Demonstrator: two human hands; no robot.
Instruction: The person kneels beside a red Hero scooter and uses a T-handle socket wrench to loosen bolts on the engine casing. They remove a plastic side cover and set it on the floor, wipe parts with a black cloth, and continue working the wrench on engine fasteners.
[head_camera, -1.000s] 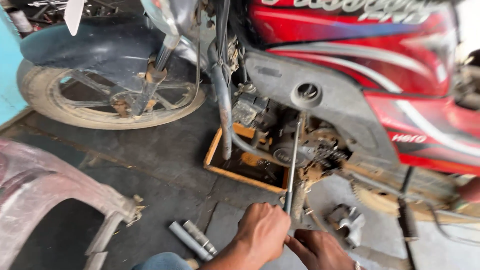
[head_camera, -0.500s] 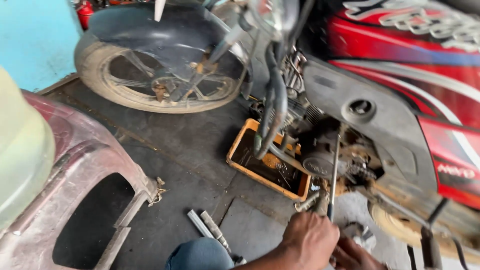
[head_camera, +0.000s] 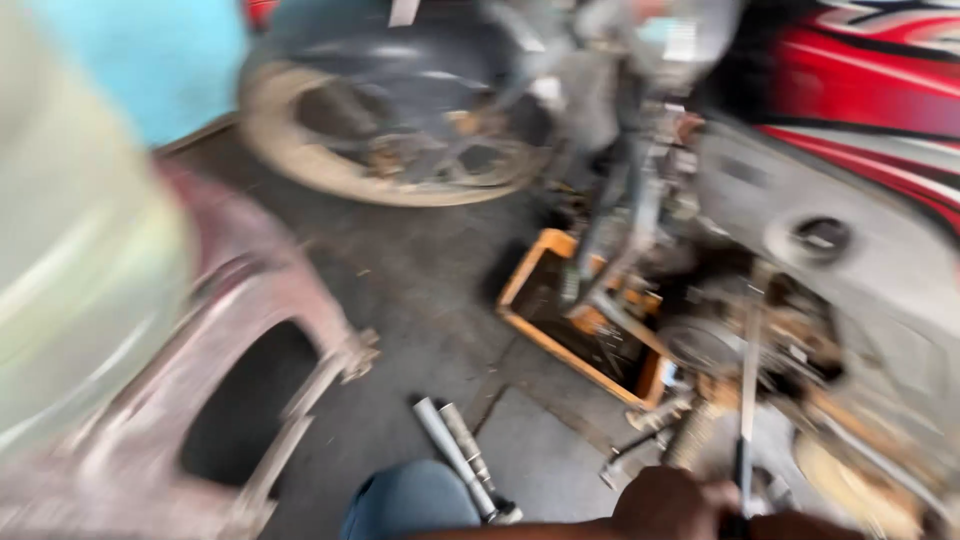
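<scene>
I'm seeing very little of that kind here, and the view is blurring. A pale rectangular label (head_camera: 683, 38) is sitting on the grey part near the top of the motorcycle — whitish, its face too smeared to make out. A white tag-like strip (head_camera: 403, 11) is hanging at the top edge above the front wheel. White stripe graphics (head_camera: 880, 52) are running across the red side panel at upper right. I'm finding no packages, signs or screens.
</scene>
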